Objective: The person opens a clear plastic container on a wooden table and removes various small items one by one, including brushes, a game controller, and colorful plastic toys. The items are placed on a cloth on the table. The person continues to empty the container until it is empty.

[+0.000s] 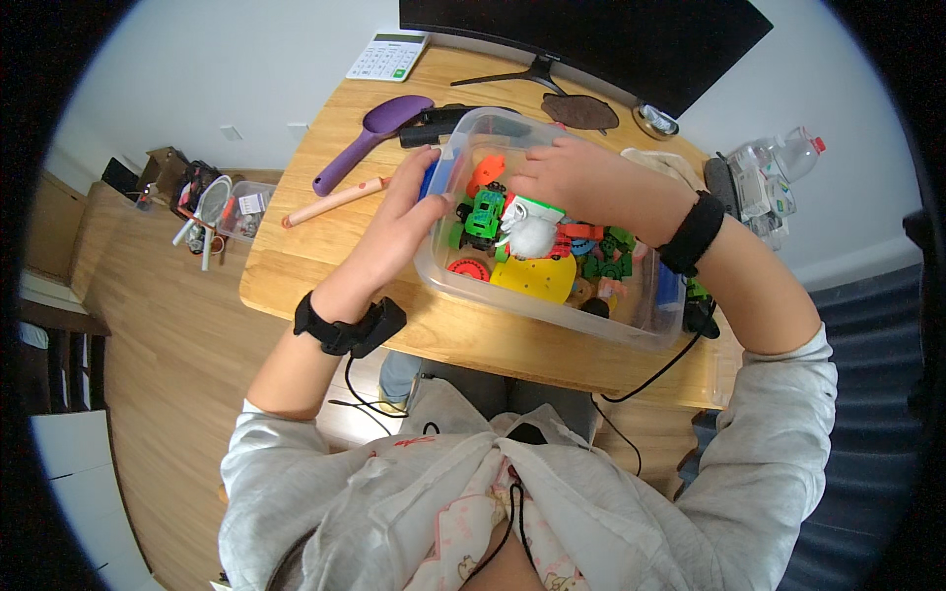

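Observation:
A clear plastic bin [547, 314] full of toys stands at the front of the wooden desk. My left hand [403, 218] grips its left rim by a blue latch. Inside the bin, at the back, is my right hand [558, 177], fingers bent down; whether they hold anything is hidden. Just below that hand lie a white plush toy [532, 235] and a green-edged white piece [538, 208]. A green toy truck [484, 218] is to their left, with an orange toy [486, 171] behind it. Nearer me are a yellow plastic piece [536, 277] and a red toy wheel [469, 270].
Left of the bin lie a purple scoop [355, 151] and a pink stick [332, 205]. Behind are a calculator [388, 57], a monitor [591, 44] on its stand, and a brown leaf-shaped item [580, 111]. Black cables run from the wristbands near the desk's front edge.

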A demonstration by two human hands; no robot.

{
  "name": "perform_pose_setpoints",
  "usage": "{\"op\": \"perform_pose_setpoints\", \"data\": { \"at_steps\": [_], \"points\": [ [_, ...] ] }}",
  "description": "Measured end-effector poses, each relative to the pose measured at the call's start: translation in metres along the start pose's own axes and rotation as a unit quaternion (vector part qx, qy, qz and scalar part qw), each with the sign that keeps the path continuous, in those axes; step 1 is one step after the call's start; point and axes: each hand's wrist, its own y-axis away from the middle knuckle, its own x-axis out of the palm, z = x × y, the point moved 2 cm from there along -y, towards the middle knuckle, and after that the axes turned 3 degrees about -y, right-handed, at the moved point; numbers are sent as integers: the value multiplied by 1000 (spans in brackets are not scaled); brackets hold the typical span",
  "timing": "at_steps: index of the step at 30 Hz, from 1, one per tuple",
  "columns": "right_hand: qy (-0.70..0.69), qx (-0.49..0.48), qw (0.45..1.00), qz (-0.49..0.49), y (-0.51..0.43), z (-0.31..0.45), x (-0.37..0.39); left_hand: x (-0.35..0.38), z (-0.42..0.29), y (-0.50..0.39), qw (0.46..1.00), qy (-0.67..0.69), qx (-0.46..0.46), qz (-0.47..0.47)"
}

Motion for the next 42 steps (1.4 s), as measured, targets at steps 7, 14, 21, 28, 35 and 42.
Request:
{"op": "perform_pose_setpoints", "data": {
  "at_steps": [7, 14, 21, 28, 35, 42],
  "points": [
    [-32, 14, 999, -7, 0, 2, -22, -2, -5, 2, 1000, 9, -9, 27],
    [-114, 77, 989, 51, 9, -6, -63, -5, -12, 3, 998, -40, -39, 3],
    [-175, 211, 955, -115, 91, -26, -116, -9, -23, -1, 997, -15, -71, 42],
    [-205, 426, 859, -195, 165, -44, -88, -10, -28, -3, 994, -31, -98, 32],
    [-269, 482, 830, -84, 181, -73, -33, -12, -38, 2, 991, -45, -127, 24],
    [-312, 448, 837, 27, 160, -106, 42, -11, -47, 11, 987, -39, -156, 10]
  ]
}}
